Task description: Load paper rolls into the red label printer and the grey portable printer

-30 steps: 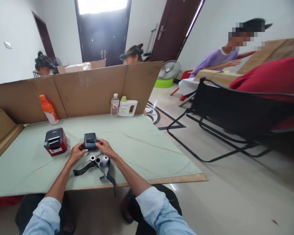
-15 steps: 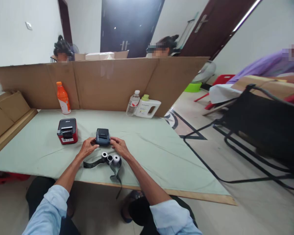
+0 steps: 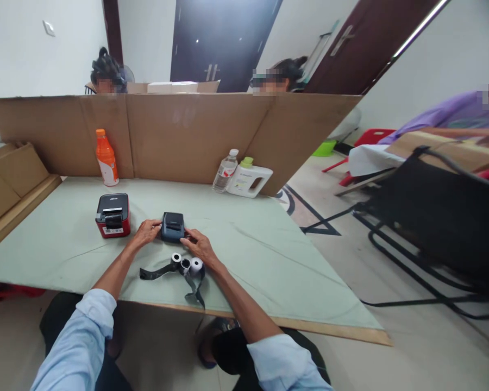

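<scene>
A small dark blue-black portable printer [image 3: 173, 227] lies on the pale green table. My left hand [image 3: 146, 232] has its fingertips against the printer's left side. On the opposite side, my right hand [image 3: 199, 245] grips the right edge, its thumb near the lower corner. Just in front of the printer lie several small rolls, among them a white paper roll [image 3: 196, 265] and another roll [image 3: 176, 258], with loose black ribbon [image 3: 157, 272] trailing to the left and toward the table's front edge. A red and black label printer [image 3: 113, 215] stands left of my left hand.
A tall cardboard panel [image 3: 187, 136] closes off the back. Against it stand an orange bottle [image 3: 106, 158], a clear water bottle [image 3: 225, 171] and a white jug [image 3: 249, 180]. Cardboard boxes [image 3: 16, 174] line the left edge. A black folding chair [image 3: 436, 217] is at the right; other people sit beyond.
The view has shifted slightly. My left hand's thumb has drawn in toward its fingers at the printer's left side. The printer and rolls stay in about the same place.
</scene>
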{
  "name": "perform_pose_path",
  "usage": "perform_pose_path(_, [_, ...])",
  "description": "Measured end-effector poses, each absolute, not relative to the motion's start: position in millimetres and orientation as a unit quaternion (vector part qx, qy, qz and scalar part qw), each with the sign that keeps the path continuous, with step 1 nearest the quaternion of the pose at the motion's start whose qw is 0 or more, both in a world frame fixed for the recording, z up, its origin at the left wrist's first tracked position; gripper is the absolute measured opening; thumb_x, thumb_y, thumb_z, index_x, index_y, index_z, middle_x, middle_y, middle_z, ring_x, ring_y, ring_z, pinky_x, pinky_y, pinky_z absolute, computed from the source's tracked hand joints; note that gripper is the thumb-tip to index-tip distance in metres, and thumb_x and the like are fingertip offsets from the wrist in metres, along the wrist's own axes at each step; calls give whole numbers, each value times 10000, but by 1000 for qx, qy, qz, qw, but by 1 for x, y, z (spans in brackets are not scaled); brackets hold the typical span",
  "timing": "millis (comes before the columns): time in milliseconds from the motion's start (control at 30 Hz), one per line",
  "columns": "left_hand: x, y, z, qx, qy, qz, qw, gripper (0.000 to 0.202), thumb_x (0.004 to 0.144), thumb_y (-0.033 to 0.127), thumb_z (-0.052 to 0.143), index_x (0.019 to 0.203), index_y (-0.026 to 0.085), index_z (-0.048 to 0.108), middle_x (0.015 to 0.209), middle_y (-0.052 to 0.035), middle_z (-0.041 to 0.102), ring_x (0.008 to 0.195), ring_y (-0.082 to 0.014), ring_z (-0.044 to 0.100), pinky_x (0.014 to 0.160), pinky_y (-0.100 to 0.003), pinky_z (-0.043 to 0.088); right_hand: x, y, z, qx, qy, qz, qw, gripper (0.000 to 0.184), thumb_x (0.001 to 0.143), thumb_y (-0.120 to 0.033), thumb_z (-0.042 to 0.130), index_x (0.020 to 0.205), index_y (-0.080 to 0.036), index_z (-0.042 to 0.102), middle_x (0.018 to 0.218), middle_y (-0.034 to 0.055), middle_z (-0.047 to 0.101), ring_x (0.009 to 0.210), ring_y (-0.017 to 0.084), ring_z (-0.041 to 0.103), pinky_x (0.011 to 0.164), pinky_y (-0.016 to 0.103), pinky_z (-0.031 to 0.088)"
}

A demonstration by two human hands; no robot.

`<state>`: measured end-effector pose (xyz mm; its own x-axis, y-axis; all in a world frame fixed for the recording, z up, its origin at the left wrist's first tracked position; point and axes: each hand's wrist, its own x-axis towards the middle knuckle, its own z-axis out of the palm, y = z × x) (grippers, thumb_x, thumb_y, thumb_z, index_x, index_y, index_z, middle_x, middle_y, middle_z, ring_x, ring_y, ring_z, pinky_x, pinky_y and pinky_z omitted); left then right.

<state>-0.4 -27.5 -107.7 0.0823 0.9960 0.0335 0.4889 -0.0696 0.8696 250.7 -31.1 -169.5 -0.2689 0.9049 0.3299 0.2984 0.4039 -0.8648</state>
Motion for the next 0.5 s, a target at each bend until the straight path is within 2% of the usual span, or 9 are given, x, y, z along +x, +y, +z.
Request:
perform_pose_path(100, [2, -15, -102, 586, 623, 339, 392, 235, 845, 163, 631, 1024, 111, 774, 814, -49, 742, 597, -137, 626, 552, -219, 492, 249, -29, -171, -428, -724, 331, 428, 489, 838, -425, 709, 1281, -218, 726, 934, 49, 677, 805, 211, 630, 801, 362, 548])
perform_pose_path(200, [6, -3, -99, 565, 642, 327, 401, 186, 844, 139, 647, 1004, 105, 734, 706, -14, 683, 496, -97, 572, 451, -165, 387, 247, -27, -171, -430, -734, 312, 422, 478, 833, -419, 736, 1273, -232, 726, 926, 42, 668, 824, 214, 632, 822, 355, 544])
perform_pose_path(367, [8, 8, -95, 538, 662, 304, 425, 245, 856, 138, 651, 1094, 99, 697, 631, 9, 641, 440, -92, 554, 403, -150, 332, 243, -23, -173, -437, -738, 288, 427, 460, 835, -382, 749, 1272, -241, 716, 949, 34, 666, 826, 198, 630, 846, 340, 534])
perform_pose_path(500, [5, 10, -86, 531, 655, 287, 454, 416, 883, 189, 653, 1290, 103, 660, 661, -9, 669, 449, -97, 572, 392, -155, 334, 241, -21, -174, -436, -743, 280, 424, 465, 853, -370, 744, 1294, -230, 700, 1002, 41, 668, 839, 191, 634, 849, 332, 534])
